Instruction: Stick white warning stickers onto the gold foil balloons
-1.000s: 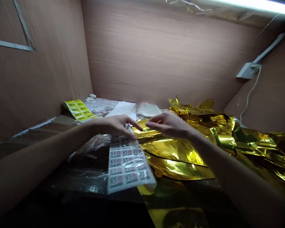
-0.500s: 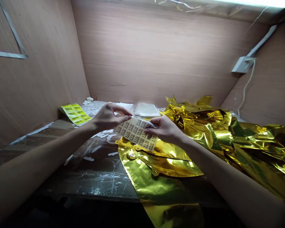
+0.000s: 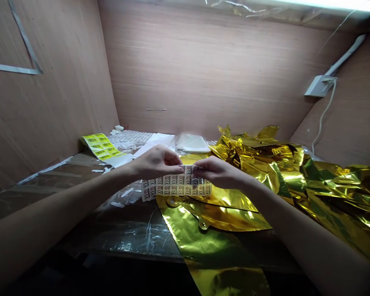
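A sticker sheet (image 3: 172, 188) printed with rows of small CE marks hangs between my two hands. My left hand (image 3: 160, 161) pinches its top edge near the middle, thumb against the front. Close beside it, my right hand (image 3: 217, 169) grips the top right part, with its fingers closed. Under and behind the sheet lie flat gold foil balloons (image 3: 200, 238); one runs down over the table's front edge. A foil tab with a small hole (image 3: 203, 224) shows just below the sheet.
A crumpled heap of gold foil balloons (image 3: 283, 172) covers the right side. Yellow barcode labels (image 3: 101, 146) lie at the left, near white paper (image 3: 156, 142). A clear bag (image 3: 191, 143) is at the back. White scraps (image 3: 117, 204) dot the table (image 3: 135, 238); wooden walls (image 3: 185, 74) enclose it.
The sticker sheet has turned from slanted to nearly level and come slightly lower. My left hand has moved right and down along its edge, closer to my right hand.
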A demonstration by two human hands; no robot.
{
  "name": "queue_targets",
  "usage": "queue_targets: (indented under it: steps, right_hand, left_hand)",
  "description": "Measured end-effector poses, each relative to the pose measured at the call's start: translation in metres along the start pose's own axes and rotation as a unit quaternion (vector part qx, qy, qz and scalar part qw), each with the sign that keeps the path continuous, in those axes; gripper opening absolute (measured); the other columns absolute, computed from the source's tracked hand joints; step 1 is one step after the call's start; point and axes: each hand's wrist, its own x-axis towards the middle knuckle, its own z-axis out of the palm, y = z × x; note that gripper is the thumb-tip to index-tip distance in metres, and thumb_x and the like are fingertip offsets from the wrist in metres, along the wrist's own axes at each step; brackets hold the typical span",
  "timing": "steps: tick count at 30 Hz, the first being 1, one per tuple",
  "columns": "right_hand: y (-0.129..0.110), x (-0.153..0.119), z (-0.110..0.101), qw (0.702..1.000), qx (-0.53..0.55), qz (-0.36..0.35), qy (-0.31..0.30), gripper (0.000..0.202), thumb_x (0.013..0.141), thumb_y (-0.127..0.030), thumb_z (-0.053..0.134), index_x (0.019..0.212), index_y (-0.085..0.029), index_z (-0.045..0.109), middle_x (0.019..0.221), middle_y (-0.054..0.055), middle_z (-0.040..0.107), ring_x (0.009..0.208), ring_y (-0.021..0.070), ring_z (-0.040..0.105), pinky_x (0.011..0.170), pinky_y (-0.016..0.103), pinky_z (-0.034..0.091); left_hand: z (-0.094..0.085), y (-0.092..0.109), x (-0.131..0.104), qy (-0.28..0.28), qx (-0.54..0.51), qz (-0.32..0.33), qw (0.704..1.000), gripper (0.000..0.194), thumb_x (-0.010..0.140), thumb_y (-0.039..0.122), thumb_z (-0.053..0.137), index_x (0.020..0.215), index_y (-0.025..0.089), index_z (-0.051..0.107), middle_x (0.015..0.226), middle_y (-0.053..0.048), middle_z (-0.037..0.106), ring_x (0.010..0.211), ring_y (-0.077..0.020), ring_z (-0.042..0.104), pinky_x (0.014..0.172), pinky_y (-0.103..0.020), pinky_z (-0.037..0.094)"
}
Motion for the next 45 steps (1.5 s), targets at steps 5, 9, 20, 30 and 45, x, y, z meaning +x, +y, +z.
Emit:
queue_targets:
  steps: [5,9,20,30,45]
  right_hand:
    - [0.008,-0.002,-0.007,1.0,-0.012,-0.002,0.02,0.023,0.097,-0.032,0.056,0.082,-0.015,0.061,0.073,-0.001,0.054,0.067,0.0116,0.045,0.06,0.026,0.038]
    - [0.01,-0.005,-0.013,0.999,-0.032,-0.004,0.04,0.022,0.097,-0.032,0.056,0.088,-0.015,0.067,0.078,0.001,0.061,0.07,0.0129,0.051,0.064,0.026,0.042]
    - [-0.013,-0.006,0.005,0.958,-0.22,-0.046,0.178,0.024,0.091,-0.042,0.069,0.099,-0.022,0.079,0.093,0.005,0.08,0.081,0.0197,0.072,0.076,0.033,0.049]
    - [-0.004,0.0,0.013,0.973,-0.144,-0.066,0.17,0.013,0.089,-0.027,0.071,0.097,-0.019,0.077,0.084,0.001,0.076,0.077,0.0149,0.069,0.072,0.028,0.049]
    - [-0.005,0.001,0.03,0.946,-0.18,-0.1,0.25,0.006,0.088,-0.021,0.069,0.089,-0.021,0.075,0.081,0.001,0.078,0.072,0.016,0.07,0.072,0.03,0.051]
  left_hand:
    - [0.004,0.001,0.0,-0.002,0.036,-0.012,0.999,0.036,0.09,0.047,0.064,0.086,0.013,0.077,0.063,0.001,0.057,0.057,-0.0091,0.046,0.051,-0.021,0.033]
    - [0.008,0.004,-0.001,0.021,0.066,-0.006,0.998,0.04,0.093,0.044,0.059,0.073,0.012,0.071,0.056,0.005,0.042,0.052,-0.0073,0.034,0.047,-0.021,0.026]
    - [0.016,0.007,-0.001,0.024,0.153,0.064,0.986,0.034,0.096,0.032,0.056,0.076,0.012,0.074,0.053,0.002,0.053,0.049,-0.0075,0.039,0.051,-0.023,0.027]
    - [0.016,0.005,-0.002,-0.029,0.065,0.003,0.997,0.039,0.089,0.045,0.065,0.067,0.013,0.062,0.057,0.005,0.039,0.052,-0.0079,0.032,0.049,-0.024,0.021]
    - [0.019,0.005,-0.002,-0.065,0.037,0.001,0.997,0.041,0.095,0.039,0.054,0.062,0.014,0.053,0.058,0.005,0.03,0.052,-0.0074,0.027,0.048,-0.023,0.021]
